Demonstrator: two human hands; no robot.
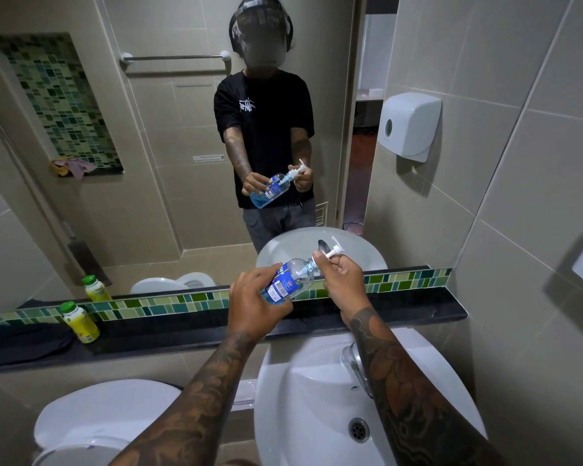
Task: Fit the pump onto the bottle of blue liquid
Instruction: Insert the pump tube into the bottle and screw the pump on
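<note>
A clear bottle [292, 280] with blue liquid in its lower part and a blue-and-white label is tilted, neck pointing up and to the right. My left hand [253, 304] grips its lower body. The white pump [335, 250] sits at the bottle's neck, its nozzle pointing up-right. My right hand [340, 280] is closed around the pump's collar at the neck. Fingers hide the joint between collar and neck. The pair is held in the air above the black shelf [418, 312], in front of the mirror [165, 129].
A white basin [310, 415] with a chrome tap [354, 364] lies below my arms. A yellow bottle with a green cap [80, 322] stands on the shelf at left beside a dark cloth [24, 341]. A white toilet [108, 418] is at bottom left, a paper dispenser [409, 126] on the right wall.
</note>
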